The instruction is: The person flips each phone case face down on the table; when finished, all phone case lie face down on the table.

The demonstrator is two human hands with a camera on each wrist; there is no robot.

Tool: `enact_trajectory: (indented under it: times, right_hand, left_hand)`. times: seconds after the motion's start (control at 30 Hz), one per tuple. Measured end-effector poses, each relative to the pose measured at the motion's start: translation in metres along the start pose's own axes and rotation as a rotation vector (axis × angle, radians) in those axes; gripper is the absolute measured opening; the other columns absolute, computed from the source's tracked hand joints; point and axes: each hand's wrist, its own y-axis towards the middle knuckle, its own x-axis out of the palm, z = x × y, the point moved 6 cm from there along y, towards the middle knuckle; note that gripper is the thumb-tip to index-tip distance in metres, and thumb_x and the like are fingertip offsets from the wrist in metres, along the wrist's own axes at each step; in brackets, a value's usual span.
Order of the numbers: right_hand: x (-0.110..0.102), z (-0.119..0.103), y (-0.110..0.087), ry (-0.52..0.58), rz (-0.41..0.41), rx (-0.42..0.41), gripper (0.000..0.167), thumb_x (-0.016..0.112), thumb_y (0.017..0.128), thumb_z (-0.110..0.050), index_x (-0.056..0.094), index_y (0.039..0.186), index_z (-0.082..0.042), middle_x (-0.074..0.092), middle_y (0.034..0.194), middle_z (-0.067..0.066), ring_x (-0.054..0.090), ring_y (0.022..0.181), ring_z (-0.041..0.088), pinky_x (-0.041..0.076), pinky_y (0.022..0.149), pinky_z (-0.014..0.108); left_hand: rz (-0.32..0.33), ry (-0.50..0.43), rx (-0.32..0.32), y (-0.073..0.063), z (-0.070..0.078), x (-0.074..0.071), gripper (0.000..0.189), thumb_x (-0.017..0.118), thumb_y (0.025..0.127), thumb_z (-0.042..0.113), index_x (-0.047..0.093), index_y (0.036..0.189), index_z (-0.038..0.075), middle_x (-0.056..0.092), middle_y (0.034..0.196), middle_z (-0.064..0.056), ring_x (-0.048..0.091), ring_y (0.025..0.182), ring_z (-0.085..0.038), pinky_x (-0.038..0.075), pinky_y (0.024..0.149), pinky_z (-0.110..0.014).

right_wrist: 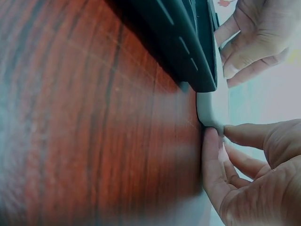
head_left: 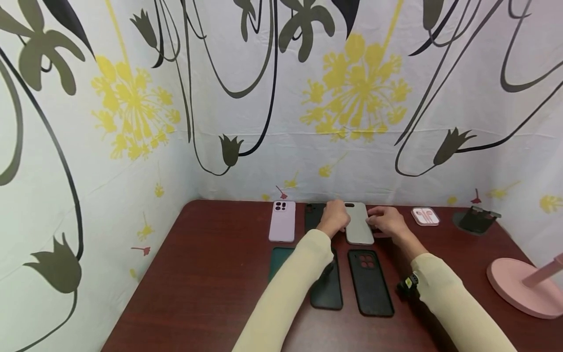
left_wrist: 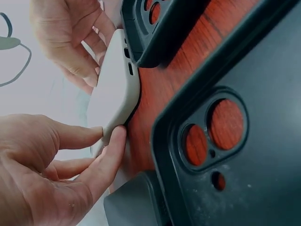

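A light grey phone case [head_left: 359,226] lies at the back of the table, its long sides running away from me. At its left edge is my left hand [head_left: 335,217]; thumb and finger pinch the rim in the left wrist view, where the case's pale side wall [left_wrist: 120,89] has small slots. My right hand [head_left: 388,221] holds the opposite edge, thumb and forefinger pinching a corner in the right wrist view [right_wrist: 256,174]. A dark phone case [head_left: 311,217] is partly hidden behind the left hand. Left of it lies a lilac phone case [head_left: 282,226].
In the front row are a green case [head_left: 279,256], partly behind the left sleeve, and two black cases, one in the middle [head_left: 327,291] and one at right [head_left: 371,286]. An earphone box [head_left: 425,216], a dark stand [head_left: 476,221] and a pink round base [head_left: 519,291] stand right.
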Motion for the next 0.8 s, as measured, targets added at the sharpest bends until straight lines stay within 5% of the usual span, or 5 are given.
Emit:
enact_trajectory:
  times: [0.13,0.23,0.37,0.53,0.8]
  right_hand:
    - [0.0,0.004,0.0,0.029,-0.007,0.015,0.042,0.065,0.103,-0.017,0.061,0.139,0.005,0.074,0.12,0.025,0.073,0.093,0.019,0.067,0.074,0.037]
    - [0.0,0.006,-0.001,0.048,-0.011,0.023,0.042,0.064,0.103,-0.016,0.06,0.139,0.005,0.073,0.121,0.025,0.073,0.092,0.017,0.068,0.075,0.038]
    - [-0.001,0.006,-0.001,0.03,-0.021,0.035,0.044,0.063,0.103,-0.019,0.059,0.14,0.005,0.073,0.12,0.024,0.073,0.091,0.016,0.067,0.074,0.038]
    - [-0.003,0.005,-0.002,-0.003,-0.022,0.055,0.051,0.063,0.105,-0.029,0.057,0.143,0.004,0.071,0.123,0.023,0.072,0.097,0.021,0.067,0.072,0.037]
    - [0.006,-0.005,-0.009,-0.039,-0.028,0.035,0.054,0.055,0.108,-0.038,0.055,0.142,0.004,0.065,0.131,0.028,0.07,0.111,0.032,0.065,0.076,0.036]
  left_hand:
    - [0.026,0.027,0.034,-0.018,0.007,-0.006,0.03,0.065,0.1,0.01,0.071,0.071,0.012,0.065,0.066,-0.005,0.058,0.056,-0.021,0.045,0.047,-0.032]
    - [0.073,0.058,0.066,-0.035,0.014,-0.016,0.021,0.066,0.1,0.011,0.071,0.079,0.011,0.069,0.088,-0.007,0.059,0.07,-0.021,0.046,0.055,-0.031]
    - [0.096,0.085,0.1,-0.05,0.022,-0.025,0.019,0.067,0.1,0.012,0.072,0.118,0.009,0.07,0.119,-0.011,0.064,0.089,-0.023,0.051,0.065,-0.031]
    - [0.055,-0.004,0.084,-0.045,0.022,-0.022,0.055,0.064,0.1,0.01,0.049,0.153,0.007,0.066,0.118,-0.014,0.062,0.072,-0.023,0.047,0.053,-0.03]
    - [-0.036,-0.106,0.014,-0.029,0.012,-0.017,0.064,0.064,0.096,0.007,0.043,0.156,0.009,0.061,0.105,-0.016,0.049,0.051,-0.023,0.041,0.045,-0.035]
